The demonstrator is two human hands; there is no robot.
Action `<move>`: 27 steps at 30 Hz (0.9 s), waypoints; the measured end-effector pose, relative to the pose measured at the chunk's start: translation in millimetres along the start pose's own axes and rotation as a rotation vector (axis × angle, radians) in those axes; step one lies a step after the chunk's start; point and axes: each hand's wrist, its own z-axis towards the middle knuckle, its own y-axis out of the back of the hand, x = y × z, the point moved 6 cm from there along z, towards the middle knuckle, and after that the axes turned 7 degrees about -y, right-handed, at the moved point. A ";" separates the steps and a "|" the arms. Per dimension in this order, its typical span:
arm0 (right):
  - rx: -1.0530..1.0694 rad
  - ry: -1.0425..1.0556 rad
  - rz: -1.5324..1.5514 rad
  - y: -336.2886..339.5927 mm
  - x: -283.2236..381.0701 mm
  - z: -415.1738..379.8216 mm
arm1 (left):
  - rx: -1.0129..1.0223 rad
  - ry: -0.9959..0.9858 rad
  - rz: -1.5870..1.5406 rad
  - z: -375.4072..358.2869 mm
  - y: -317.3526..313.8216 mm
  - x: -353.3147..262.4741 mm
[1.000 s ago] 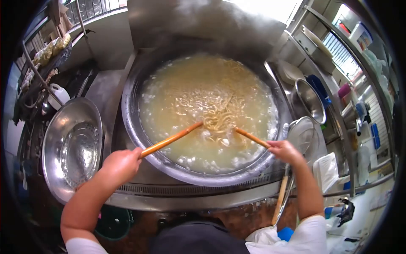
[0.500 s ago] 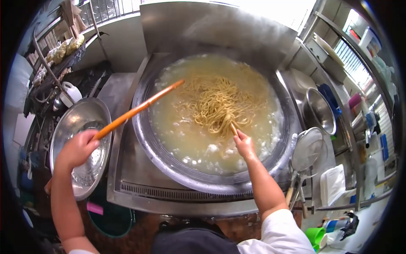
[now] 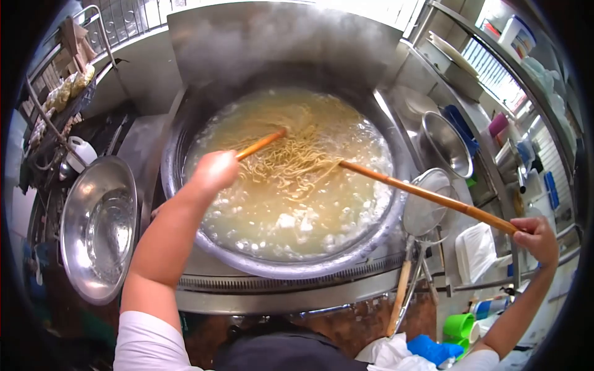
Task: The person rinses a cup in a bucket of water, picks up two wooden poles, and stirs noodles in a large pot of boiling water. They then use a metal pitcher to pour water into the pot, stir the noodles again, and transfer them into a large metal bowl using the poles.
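A large round wok [image 3: 291, 269] holds bubbling, cloudy water with a mass of yellow noodles [image 3: 291, 162] near its middle. My left hand [image 3: 216, 170] is closed on one wooden stick [image 3: 263, 144], above the left part of the wok; the stick's far tip touches the noodles. Out to the right, beyond the wok's rim, my right hand [image 3: 536, 240] grips the end of a second long wooden stick [image 3: 427, 195]. That stick slants across the rim, and its tip is at the right edge of the noodles. Motion blurs my left hand slightly.
An oval metal basin [image 3: 99, 229] stands left of the wok. To the right are a wire strainer [image 3: 426, 207], a steel bowl [image 3: 447, 145], white plastic bags [image 3: 475, 252] and a metal rack. Steam rises before the metal splashback [image 3: 278, 40].
My left hand has moved right, over the wok. My right hand has swung outward to the right, exposing its stick's length. The noodles now lie lower and more spread. The view has shifted.
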 end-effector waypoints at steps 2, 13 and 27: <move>-0.046 -0.024 0.050 -1.9 9.2 1.8 | 0.037 -0.046 0.193 3.9 -2.0 -45.1; -0.235 0.231 -0.433 -279.5 163.1 184.1 | 0.151 -0.082 0.194 -19.9 -64.7 -86.3; -0.134 0.290 -0.336 -33.8 103.1 -40.7 | 0.241 -0.164 0.335 -165.7 -20.9 -26.5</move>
